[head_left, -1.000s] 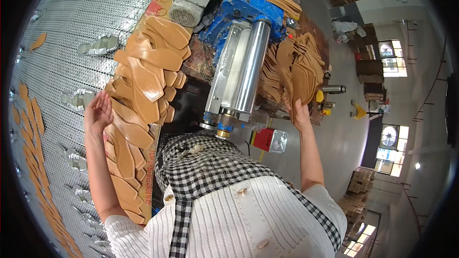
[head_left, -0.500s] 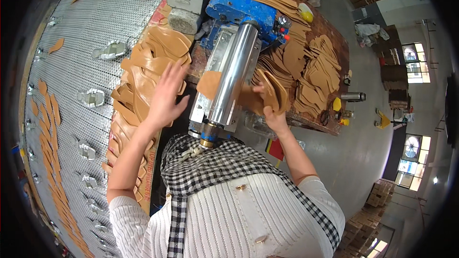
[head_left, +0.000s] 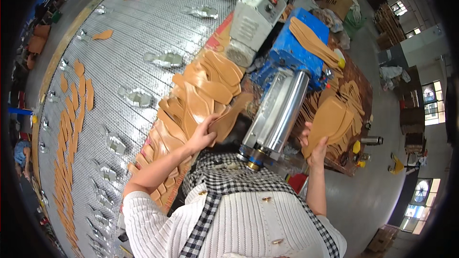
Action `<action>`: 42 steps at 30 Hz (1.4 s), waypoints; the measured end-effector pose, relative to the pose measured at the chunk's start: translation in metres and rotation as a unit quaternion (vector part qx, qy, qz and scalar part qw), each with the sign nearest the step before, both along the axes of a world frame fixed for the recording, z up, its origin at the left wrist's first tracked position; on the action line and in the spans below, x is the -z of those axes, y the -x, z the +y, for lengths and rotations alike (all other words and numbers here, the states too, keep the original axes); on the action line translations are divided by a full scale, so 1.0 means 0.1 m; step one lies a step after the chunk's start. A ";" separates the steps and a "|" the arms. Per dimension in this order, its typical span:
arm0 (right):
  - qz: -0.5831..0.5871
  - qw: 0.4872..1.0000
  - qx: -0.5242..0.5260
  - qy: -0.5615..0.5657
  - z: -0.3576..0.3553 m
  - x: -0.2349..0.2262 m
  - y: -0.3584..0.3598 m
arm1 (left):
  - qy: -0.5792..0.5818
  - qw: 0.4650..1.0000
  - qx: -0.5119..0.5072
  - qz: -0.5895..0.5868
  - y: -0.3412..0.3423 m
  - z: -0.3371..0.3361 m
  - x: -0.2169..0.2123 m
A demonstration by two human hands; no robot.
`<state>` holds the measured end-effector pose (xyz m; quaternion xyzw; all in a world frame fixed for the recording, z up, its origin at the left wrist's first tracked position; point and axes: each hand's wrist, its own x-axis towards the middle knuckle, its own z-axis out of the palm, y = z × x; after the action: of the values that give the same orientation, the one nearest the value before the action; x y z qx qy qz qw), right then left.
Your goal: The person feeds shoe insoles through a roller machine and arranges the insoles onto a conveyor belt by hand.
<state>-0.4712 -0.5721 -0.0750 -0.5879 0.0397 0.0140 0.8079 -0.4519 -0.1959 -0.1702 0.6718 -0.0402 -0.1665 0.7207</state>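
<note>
Left hand (head_left: 203, 137), open and empty half a second ago, is now closed on one sole (head_left: 230, 120), left of the roller (head_left: 289, 112), beside the glossy pile (head_left: 197, 96); that sole appears to be through. Right hand (head_left: 316, 155), part-closed, holds more soles (head_left: 325, 122) right of the roller, count unclear.

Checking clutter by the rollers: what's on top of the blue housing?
Overlapping tan sole-shaped pieces lie on the blue housing. They cover the surface directly beneath them and much of each other, so that can't be seen.

Head camera looks down (rim seemingly warped).
</note>
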 end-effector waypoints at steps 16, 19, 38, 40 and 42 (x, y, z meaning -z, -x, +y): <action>0.001 0.919 0.231 0.320 -0.40 0.29 0.40 | 0.113 0.911 -0.143 0.370 -3.36 0.66 -0.21; -0.058 0.897 0.149 0.413 -0.49 0.26 0.42 | 0.025 0.906 -0.030 0.421 -2.66 0.15 -0.35; -0.101 0.979 0.061 0.163 0.02 0.08 0.00 | -0.241 0.898 0.050 -0.364 -0.34 -0.54 -0.56; -0.060 0.989 0.075 0.112 0.02 0.03 0.02 | -0.108 0.975 0.008 -0.194 -0.25 -0.35 -0.40; -0.043 0.993 0.059 0.097 0.06 -0.06 0.03 | -0.036 0.997 -0.001 -0.063 -0.20 -0.09 -0.39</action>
<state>-0.4743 -0.5662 -0.0688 -0.6600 0.0406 -0.0631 0.7475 -0.4315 -0.2044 -0.1313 0.7067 -0.0788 -0.1242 0.6921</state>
